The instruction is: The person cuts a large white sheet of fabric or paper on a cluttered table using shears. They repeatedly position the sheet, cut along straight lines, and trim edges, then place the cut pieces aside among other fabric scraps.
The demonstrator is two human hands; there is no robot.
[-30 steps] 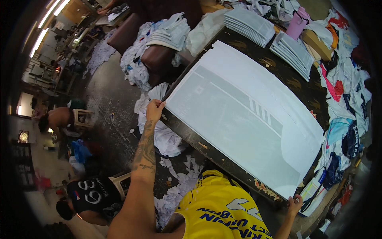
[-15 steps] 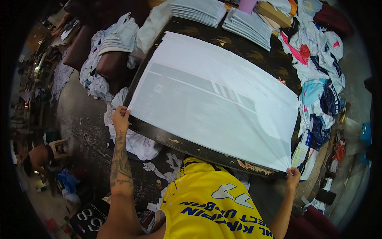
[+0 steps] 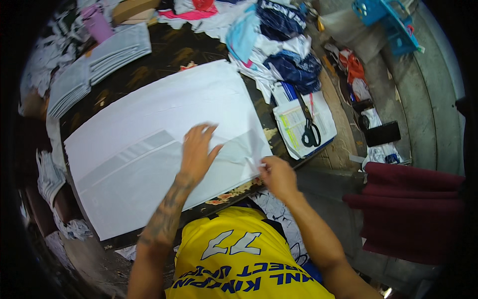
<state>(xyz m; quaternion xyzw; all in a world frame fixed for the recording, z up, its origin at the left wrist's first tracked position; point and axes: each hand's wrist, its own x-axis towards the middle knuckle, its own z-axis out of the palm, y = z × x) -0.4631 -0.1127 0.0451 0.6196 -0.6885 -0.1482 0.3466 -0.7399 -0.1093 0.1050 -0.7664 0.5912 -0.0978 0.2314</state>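
A wide white sheet [image 3: 149, 109] with pale grey stripes lies across the dark, worn table [image 3: 164, 50]. My left hand [image 3: 199, 147] is open, fingers apart, over the right part of the sheet; whether it touches is unclear. My right hand [image 3: 276, 177] pinches the sheet's lower right corner, which is creased there. Just beyond that corner, black-handled scissors [image 3: 310, 130] rest on printed papers [image 3: 291, 119].
Folded pale stacks [image 3: 117, 52], a pink jug [image 3: 97, 25] and cardboard [image 3: 132, 10] line the far left edge. Heaped fabrics [image 3: 294, 70] lie at upper right. Maroon cloth [image 3: 406, 209] hangs at right, below a dark rectangular object [image 3: 382, 133]. A blue plastic item [image 3: 373, 15] stands top right.
My view has swung to the right. My left hand has left the sheet's left corner and moved rightward over it, fingers opened. My right hand still grips its corner, now more creased.
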